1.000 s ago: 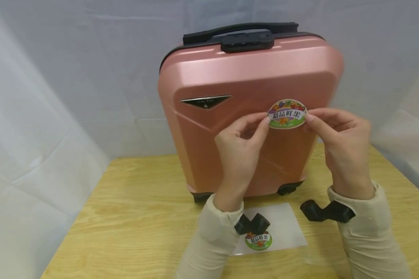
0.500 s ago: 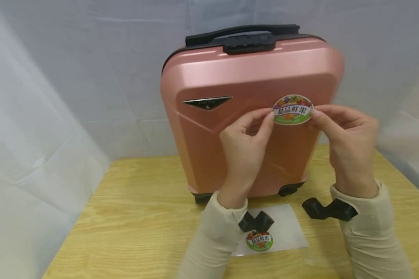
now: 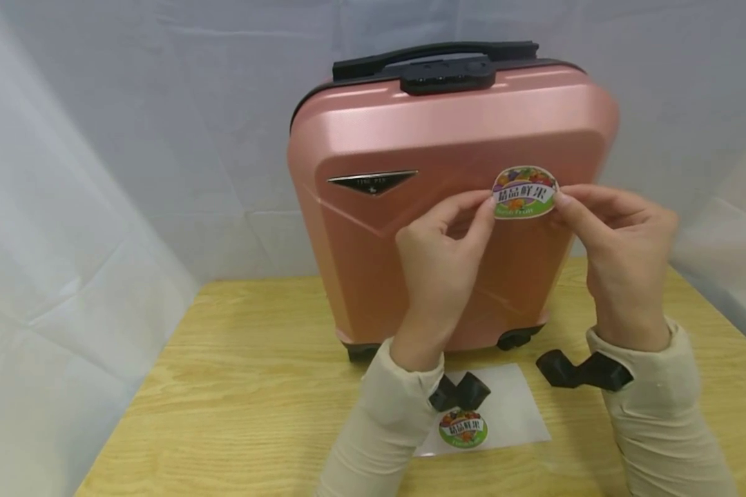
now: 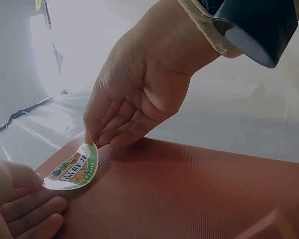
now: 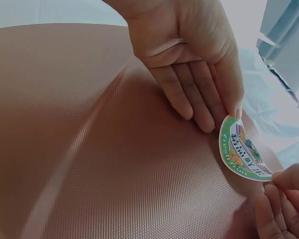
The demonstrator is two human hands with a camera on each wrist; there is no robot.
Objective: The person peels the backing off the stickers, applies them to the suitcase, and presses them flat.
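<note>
An oval fruit sticker (image 3: 525,192) with a green lower band is held upright close in front of the pink suitcase (image 3: 454,276), right of its dark triangular badge. My left hand (image 3: 441,269) pinches the sticker's left edge between thumb and forefinger. At the opposite edge, my right hand (image 3: 628,255) pinches it the same way. Both wrist views show the sticker (image 4: 72,169) bowed between the two hands, over the textured suitcase shell (image 5: 129,164). A second matching sticker (image 3: 463,429) lies on a white backing sheet (image 3: 516,407), partly below my left wrist.
The suitcase stands on a wooden table (image 3: 236,386), its black top handle (image 3: 435,50) and combination lock (image 3: 447,74) facing up. White sheeting (image 3: 224,138) hangs behind and at both sides. Black camera mounts (image 3: 584,371) sit on both sleeves.
Both hands have carried the sticker a little right and up across the suitcase front, mostly in the first half second. The second sticker stays on its sheet.
</note>
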